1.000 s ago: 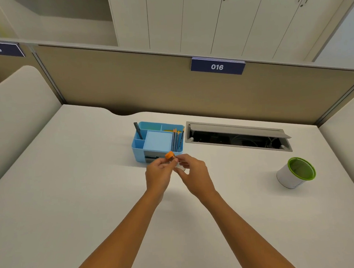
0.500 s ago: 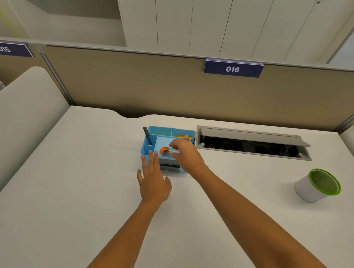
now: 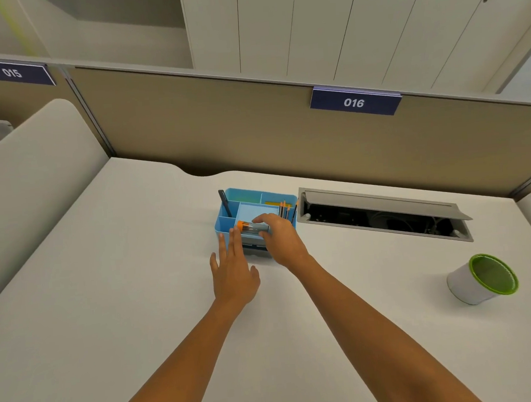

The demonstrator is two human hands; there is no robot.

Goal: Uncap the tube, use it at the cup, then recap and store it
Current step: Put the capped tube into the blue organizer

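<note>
A clear tube (image 3: 253, 228) with an orange cap on its left end lies sideways over the front of a blue desk organizer (image 3: 227, 210). My right hand (image 3: 280, 238) grips the tube's right end with thumb and fingers. My left hand (image 3: 232, 269) rests flat on the desk with fingers spread, its fingertips touching the organizer's front left wall. The white cup (image 3: 480, 279) with a green rim and inside stands far to the right, tilted toward me.
The organizer holds a dark pen (image 3: 225, 201) at its left and several pencils (image 3: 286, 210) at its right. An open cable hatch (image 3: 383, 213) is set into the desk right of it. A beige partition (image 3: 253, 124) bounds the desk behind.
A second ago both hands held the capped tube in front of the organizer. My right hand has carried it over the organizer, and my left hand has let go and settled flat on the desk.
</note>
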